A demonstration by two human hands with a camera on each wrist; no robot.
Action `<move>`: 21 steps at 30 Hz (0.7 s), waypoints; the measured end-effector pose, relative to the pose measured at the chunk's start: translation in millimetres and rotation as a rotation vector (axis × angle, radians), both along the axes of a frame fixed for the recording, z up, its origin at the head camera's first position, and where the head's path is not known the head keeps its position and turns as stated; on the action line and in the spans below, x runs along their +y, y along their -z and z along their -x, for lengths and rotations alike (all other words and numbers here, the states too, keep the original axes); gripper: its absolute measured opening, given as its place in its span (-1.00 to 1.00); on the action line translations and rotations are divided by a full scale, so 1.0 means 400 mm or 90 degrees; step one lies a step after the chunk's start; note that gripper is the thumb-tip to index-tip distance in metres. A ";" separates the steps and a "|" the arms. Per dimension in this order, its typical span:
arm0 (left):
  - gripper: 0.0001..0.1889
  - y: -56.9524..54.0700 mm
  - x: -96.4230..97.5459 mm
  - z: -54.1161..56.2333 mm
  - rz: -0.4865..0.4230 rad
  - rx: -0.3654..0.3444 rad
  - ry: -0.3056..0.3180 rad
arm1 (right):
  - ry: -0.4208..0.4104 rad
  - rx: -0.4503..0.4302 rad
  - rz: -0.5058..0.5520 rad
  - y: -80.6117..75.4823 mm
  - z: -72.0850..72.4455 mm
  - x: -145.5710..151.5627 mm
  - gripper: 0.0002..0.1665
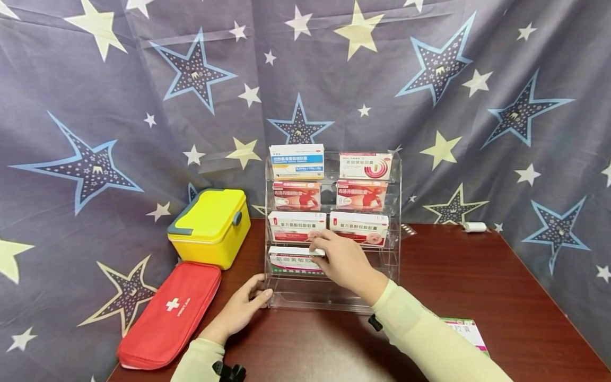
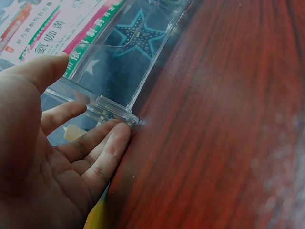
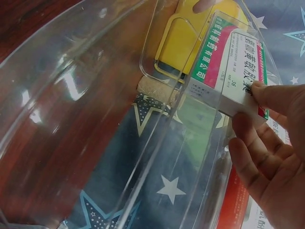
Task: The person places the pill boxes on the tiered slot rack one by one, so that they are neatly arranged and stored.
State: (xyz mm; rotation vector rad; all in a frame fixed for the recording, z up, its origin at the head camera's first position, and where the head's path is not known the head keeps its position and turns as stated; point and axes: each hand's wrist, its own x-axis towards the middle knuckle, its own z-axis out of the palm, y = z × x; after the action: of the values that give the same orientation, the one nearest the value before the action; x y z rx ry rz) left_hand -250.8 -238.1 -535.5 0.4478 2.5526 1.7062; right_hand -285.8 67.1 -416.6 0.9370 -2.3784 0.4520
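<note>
A clear plastic tiered display stand [image 1: 324, 302] holds several medicine boxes in two columns. On its fourth tier from the top, at the left, lies a white, green and magenta medicine box [image 1: 292, 262]. My right hand [image 1: 347, 261] pinches this box at its right end; the right wrist view shows the thumb on the printed face [image 3: 228, 62] and fingers at its edge. Beside the stand's lower left corner, my left hand [image 1: 242, 306] touches the plastic with extended fingertips, its thumb held apart from them in the left wrist view.
A yellow bin with a grey-blue handle [image 1: 210, 223] and a red first-aid pouch [image 1: 169, 313] sit left of the stand. Another medicine box [image 1: 470, 334] lies on the table at right, partly behind my right sleeve. A small white object [image 1: 474, 227] is at the back right.
</note>
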 end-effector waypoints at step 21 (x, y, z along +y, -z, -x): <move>-0.48 -0.008 0.001 -0.005 -0.010 -0.013 0.001 | -0.059 -0.015 0.096 -0.069 -0.091 0.166 -0.72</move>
State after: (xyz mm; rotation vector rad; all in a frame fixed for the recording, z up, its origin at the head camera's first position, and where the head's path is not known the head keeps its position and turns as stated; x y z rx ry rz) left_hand -248.7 -237.6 -532.4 0.4305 2.5273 1.7216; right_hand -249.3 133.7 -389.0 0.9798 -2.2921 0.6720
